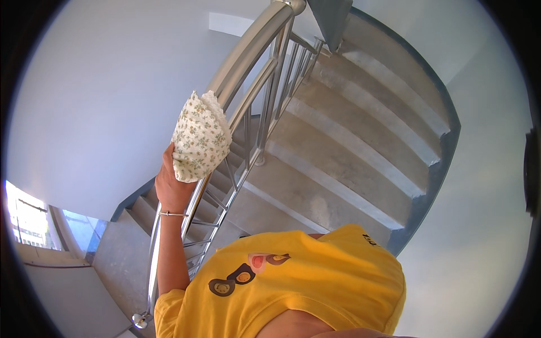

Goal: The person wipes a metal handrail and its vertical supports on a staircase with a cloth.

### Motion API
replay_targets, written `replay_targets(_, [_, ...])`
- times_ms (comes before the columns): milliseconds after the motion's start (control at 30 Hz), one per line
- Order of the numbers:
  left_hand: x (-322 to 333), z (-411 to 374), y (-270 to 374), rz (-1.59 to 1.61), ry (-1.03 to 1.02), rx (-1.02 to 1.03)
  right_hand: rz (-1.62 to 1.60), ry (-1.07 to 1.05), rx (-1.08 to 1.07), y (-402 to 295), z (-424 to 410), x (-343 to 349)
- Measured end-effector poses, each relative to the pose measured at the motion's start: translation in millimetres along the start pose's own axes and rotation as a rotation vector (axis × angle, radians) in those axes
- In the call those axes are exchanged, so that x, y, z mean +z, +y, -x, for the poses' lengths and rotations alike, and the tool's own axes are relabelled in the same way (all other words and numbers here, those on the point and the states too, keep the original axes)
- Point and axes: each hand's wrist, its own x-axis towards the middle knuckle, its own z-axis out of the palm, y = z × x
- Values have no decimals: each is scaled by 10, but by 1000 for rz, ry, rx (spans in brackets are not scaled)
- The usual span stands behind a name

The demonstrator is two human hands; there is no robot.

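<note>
My left hand [171, 186] holds a cream floral-print cloth [200, 137] over the stainless-steel handrail [243, 53] of a staircase. One digit shows along the cloth's left edge; the others are hidden by the cloth. The cloth is folded and bunched, and its upper corners stick up beside the rail. A thin bracelet circles the left wrist. My right hand is out of view; below the yellow T-shirt on that side only a sliver of skin shows. Before me the steel balusters [266, 110] stand along the edge of the stairs.
Concrete steps [334, 169] fan out to the right of the railing, bordered by a dark grey skirting [448, 139] along the wall. More steps show through the balusters at the left. A landing [122, 257] and a bright window [31, 215] lie at the lower left.
</note>
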Motion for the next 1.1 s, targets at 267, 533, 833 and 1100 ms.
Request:
replay_targets(267, [22, -1, -3, -9, -1, -13, 25, 52, -45, -17, -122, 51])
replay_targets(533, [21, 5, -14, -7, 13, -27, 90, -408, 182, 553, 677, 699])
replay_targets(833, [-68, 20, 17, 26, -44, -42, 233, -1023, 332, 916, 1480, 1685])
replay_targets(1100, [-63, 39, 15, 25, -22, -38, 10, -391, -834, -1207, 456, 1570])
